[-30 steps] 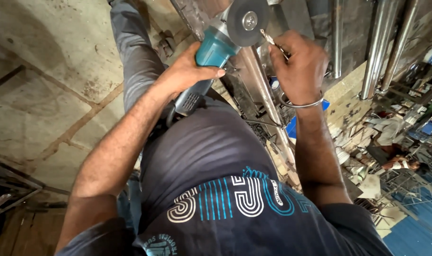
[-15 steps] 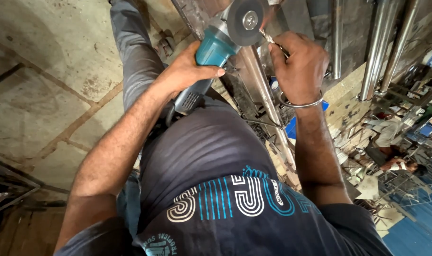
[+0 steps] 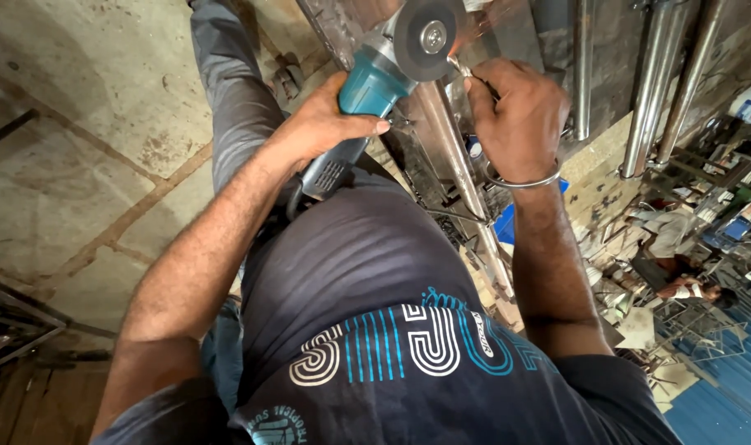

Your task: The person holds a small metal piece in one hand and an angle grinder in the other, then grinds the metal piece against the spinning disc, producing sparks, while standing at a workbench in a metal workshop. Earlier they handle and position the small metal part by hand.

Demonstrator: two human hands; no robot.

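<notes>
Head view: cracked concrete floor [image 3: 79, 165] left of the angle grinder [image 3: 375, 91], cluttered workshop with steel tubes [image 3: 656, 91] to its right, blue sheet [image 3: 722, 412] far below-right. Grinder sits at top centre, above the person's dark shirt [image 3: 375, 330]. Long axis runs diagonal, grey tail toward the torso, disc [image 3: 429, 37] end pointing up-right. Left hand [image 3: 326, 124] fingers wrapped tight around the teal body. Right hand [image 3: 516, 115] just right of the disc, fingers closed on a small metal piece [image 3: 459, 67] at the disc edge.
</notes>
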